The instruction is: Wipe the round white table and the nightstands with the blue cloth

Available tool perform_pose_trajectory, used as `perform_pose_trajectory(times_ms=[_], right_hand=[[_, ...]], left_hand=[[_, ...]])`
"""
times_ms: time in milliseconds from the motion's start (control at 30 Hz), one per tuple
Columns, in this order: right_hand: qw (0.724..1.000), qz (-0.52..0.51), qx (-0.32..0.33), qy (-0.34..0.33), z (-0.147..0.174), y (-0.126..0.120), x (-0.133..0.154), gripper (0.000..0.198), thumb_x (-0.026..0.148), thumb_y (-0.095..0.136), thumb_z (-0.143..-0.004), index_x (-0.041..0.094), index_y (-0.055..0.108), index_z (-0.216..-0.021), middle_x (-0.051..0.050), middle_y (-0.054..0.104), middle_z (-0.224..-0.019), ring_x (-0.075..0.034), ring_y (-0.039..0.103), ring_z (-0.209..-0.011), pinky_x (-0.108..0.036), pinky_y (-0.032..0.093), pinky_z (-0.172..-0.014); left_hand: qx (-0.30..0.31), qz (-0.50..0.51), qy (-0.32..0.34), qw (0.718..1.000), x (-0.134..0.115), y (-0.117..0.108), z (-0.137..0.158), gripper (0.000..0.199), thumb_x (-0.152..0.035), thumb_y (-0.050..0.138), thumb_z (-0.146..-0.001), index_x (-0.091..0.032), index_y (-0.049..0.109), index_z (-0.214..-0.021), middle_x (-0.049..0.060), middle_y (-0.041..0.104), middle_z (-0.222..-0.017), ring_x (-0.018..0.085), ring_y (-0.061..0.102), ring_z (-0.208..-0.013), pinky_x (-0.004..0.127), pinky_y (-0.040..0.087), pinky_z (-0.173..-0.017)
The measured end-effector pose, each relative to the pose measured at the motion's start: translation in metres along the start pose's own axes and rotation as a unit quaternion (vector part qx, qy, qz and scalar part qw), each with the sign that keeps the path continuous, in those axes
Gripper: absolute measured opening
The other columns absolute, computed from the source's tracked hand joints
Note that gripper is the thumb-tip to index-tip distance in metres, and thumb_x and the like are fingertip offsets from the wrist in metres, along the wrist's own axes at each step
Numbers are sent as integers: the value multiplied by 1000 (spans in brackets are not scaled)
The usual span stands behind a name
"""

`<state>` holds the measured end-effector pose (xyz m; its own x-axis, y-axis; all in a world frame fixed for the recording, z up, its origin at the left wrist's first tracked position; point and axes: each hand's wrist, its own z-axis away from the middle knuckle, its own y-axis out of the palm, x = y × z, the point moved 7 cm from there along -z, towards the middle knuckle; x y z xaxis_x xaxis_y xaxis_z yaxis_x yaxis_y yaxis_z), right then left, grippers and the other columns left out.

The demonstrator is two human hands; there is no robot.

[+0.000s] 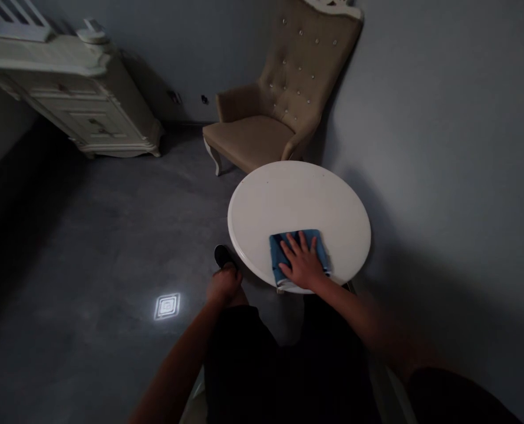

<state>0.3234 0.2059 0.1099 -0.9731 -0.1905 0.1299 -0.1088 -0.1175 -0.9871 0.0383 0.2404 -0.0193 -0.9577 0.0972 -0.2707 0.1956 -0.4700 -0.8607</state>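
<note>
My right hand (303,262) lies flat on a folded blue cloth (279,259), its fingers spread and pressing on it. The cloth rests near the front edge of a round white table (297,200). Dark patches show on the cloth, and a pale edge peeks out along its front. My left hand (225,284) is by my knee, left of the table, with its fingers curled in; I see nothing in it. The palm sides of both hands are hidden.
A tan tufted armchair (255,138) stands behind the table. At the back left is a cream cabinet (98,118) with a white slatted object (20,23) on top. The grey wall (442,147) rises close on the right. A bright square patch of light (167,306) falls on the floor.
</note>
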Motion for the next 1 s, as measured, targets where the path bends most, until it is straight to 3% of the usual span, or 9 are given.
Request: perform_pose_trajectory(times_ms=[100,200,300,400,567,733,867,1000], right_hand=[[998,-35,-3,-57,-50,-3,47,82,68,50,-119,28,47,-190,-9,23,-201,-56,10,-186,-95,6,-143],[996,-54,-16,-67,-108,-7,77,82,69,47,-120,27,45,-190,-9,23,-201,-55,9,-186,-94,3,-144],[995,-66,-27,-64,-169,-13,87,82,68,47,-120,25,44,-190,-9,23,-201,-55,10,-186,-94,3,-143],[995,-73,-30,-61,-228,-20,77,82,67,48,-120,25,44,-190,-8,25,-201,-54,12,-185,-93,2,-144],[996,-72,-45,-15,-310,-38,21,81,65,45,-120,24,46,-189,-10,29,-201,-54,15,-184,-93,0,-143],[994,-58,-66,60,-350,-53,-74,81,63,41,-121,20,45,-190,-12,28,-201,-56,16,-183,-95,2,-142],[989,-33,-69,126,-332,-60,-161,83,64,33,-122,19,42,-191,-15,27,-201,-57,16,-183,-96,5,-140],[981,-1,-78,177,-277,-64,-225,84,67,28,-123,19,40,-191,-19,27,-200,-56,20,-182,-95,11,-139]], left_hand=[[-5,-13,-6,1000,1,-1,-1,47,-43,42,-121,-19,75,-144,22,86,-131,34,85,-116,40,57,-96],[-13,-6,-4,1000,-1,-3,-3,42,-41,45,-121,-17,76,-137,21,86,-133,33,84,-121,39,55,-101],[-9,4,-9,1000,-2,-4,-6,39,-39,46,-120,-20,77,-136,18,86,-140,32,82,-126,38,55,-105],[5,12,-19,1000,-2,-9,-8,43,-43,45,-121,-23,80,-137,16,84,-148,33,81,-131,39,56,-105],[27,26,-49,998,1,-23,-10,51,-49,44,-122,-27,79,-152,13,86,-146,35,83,-127,40,57,-103],[35,27,-66,997,1,-30,-17,52,-52,47,-122,-27,81,-151,15,89,-136,37,83,-125,41,58,-103],[36,22,-51,998,-4,-31,-23,52,-52,48,-122,-25,80,-151,16,89,-131,37,83,-126,40,58,-102],[48,-3,-47,998,-6,-29,-24,52,-53,44,-122,-23,82,-142,18,89,-133,37,84,-126,40,59,-102]])
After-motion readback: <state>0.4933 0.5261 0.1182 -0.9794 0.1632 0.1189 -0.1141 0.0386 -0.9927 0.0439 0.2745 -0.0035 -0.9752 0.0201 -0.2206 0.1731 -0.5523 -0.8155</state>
